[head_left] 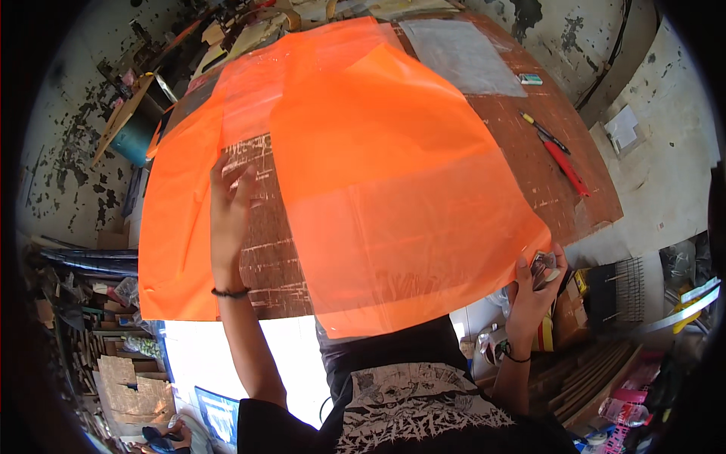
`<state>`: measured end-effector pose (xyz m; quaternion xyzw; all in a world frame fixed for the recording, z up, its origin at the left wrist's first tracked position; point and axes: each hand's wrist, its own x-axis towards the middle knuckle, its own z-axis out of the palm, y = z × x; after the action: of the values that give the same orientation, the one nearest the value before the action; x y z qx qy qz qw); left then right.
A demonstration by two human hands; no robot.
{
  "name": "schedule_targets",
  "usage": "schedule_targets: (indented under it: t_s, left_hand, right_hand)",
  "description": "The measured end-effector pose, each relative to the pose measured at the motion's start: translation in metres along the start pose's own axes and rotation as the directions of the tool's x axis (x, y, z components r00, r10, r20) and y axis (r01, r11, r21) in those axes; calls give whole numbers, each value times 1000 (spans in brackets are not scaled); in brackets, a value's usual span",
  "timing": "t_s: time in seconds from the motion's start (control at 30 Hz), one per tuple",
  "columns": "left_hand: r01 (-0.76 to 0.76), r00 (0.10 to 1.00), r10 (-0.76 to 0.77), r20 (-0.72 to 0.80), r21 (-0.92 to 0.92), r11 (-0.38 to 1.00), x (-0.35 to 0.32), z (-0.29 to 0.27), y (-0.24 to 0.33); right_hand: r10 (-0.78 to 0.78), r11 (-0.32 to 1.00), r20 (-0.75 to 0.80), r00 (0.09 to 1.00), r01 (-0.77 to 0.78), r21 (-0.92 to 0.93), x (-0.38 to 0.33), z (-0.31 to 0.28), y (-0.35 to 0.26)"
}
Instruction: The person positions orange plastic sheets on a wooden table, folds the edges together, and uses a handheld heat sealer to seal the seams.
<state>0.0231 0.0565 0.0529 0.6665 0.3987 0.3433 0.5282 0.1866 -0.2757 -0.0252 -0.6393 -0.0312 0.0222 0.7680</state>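
— Where is the orange plastic sheet?
— Spread over the brown worktable, its near corner lifted.
— The hands?
— The right hand pinches that corner, fingers closed on it. The left hand lies flat, fingers spread, on the table just beside the sheet's edge.

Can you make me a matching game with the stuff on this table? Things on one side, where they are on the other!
Things:
1. Orange plastic sheet
2. Red-handled tool
3. Left hand
4. Right hand

Places:
A. Lying near the table's right edge
B. Pinching the sheet's near right corner
C. Flat on the brown tabletop
D. Spread over most of the table

Pairs: 1-D, 2-A, 3-C, 4-B
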Motion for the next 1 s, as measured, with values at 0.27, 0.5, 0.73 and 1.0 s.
schedule_targets:
  t_s: [0.27, 0.5, 0.73, 1.0]
  left_hand:
    - [212, 573, 275, 772, -464, 860, -180, 11, -67]
    - [365, 844, -5, 537, -568, 738, -222, 120, -114]
    - [290, 906, -30, 421, -568, 771, -215, 125, -103]
    - [366, 866, -27, 499, -596, 715, -211, 125, -91]
  right_hand:
    - [87, 995, 85, 993, -82, -56, -24, 3, 1]
    - [286, 957, 171, 943, -290, 0, -47, -33, 11]
    - [544, 768, 533, 648, -640, -6, -91, -31, 14]
    - [550, 687, 633, 545, -726, 30, -89, -4, 13]
